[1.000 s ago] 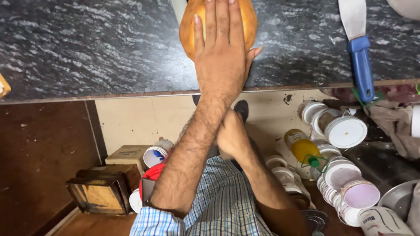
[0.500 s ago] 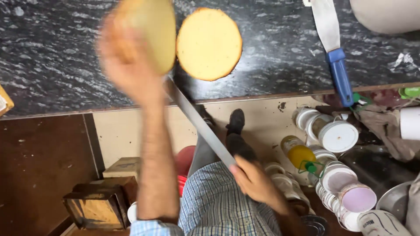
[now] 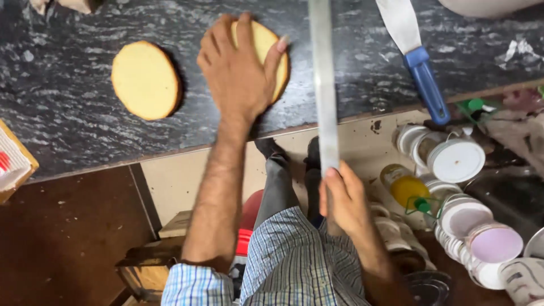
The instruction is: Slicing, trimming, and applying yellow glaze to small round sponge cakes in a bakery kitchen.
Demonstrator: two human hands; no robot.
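Dark marbled counter (image 3: 68, 136) across the top, edge running left to right, with a cluttered floor below. On it, two round yellow cake layers: one (image 3: 145, 80) bare and flat, well left of both hands; the other (image 3: 271, 51) under the left hand (image 3: 241, 76), just left of the long knife (image 3: 323, 90). Left hand spread open, palm down, pressing flat on that second layer, fingers pointing away from the body. Right hand (image 3: 343, 198) clenched round the knife handle below the counter edge, blade reaching up and away over the counter. Blade's long axis near vertical in view, alongside the pressed layer, close beside but apparently not touching it. Nearer to the cake: left hand, already on it; right hand well back. One blue-handled scraper (image 3: 416, 54) lying to the right of the blade. Below right, several white-lidded tubs (image 3: 456, 161) and one yellow bottle (image 3: 405, 187), too stacked to count.
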